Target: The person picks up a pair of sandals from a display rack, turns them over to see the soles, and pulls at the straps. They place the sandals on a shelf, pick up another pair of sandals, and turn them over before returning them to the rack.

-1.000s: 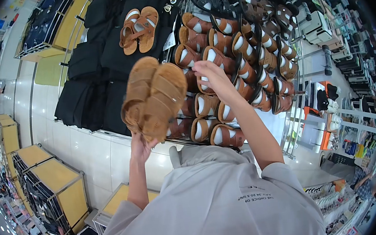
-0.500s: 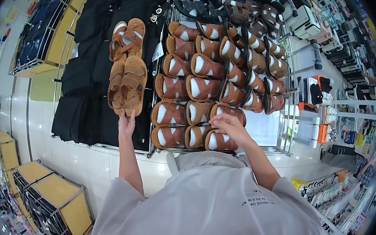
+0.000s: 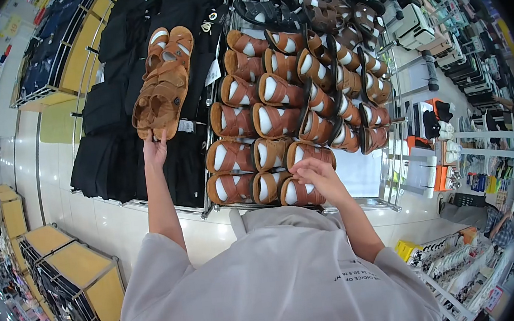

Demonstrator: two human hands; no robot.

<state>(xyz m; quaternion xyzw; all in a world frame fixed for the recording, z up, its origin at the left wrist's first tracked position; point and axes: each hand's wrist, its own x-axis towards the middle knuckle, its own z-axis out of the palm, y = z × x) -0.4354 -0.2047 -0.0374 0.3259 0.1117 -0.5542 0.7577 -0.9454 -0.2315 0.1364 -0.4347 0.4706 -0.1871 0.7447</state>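
Observation:
My left hand (image 3: 155,149) is closed on the near end of a pair of brown sandals (image 3: 163,98), over the black folded clothes. Another brown pair (image 3: 178,45) lies just beyond, partly overlapped by the held pair. My right hand (image 3: 315,173) has its fingers loosely bent over the near rows of brown sandals (image 3: 301,191); whether it touches one is unclear. Those sandals stand in rows with white filling inside. Behind them are black sandals (image 3: 260,13) and dark brown sandals (image 3: 326,15).
Black folded clothes (image 3: 104,104) cover the rack section on the left. A metal rack edge (image 3: 203,214) runs in front of me. Wooden-topped stands (image 3: 80,262) are at the lower left. A person (image 3: 503,228) is at the far right.
My left hand has moved left and slightly away from me, and the held sandals shifted with it, now overlapping the farther pair more. My right hand has barely moved.

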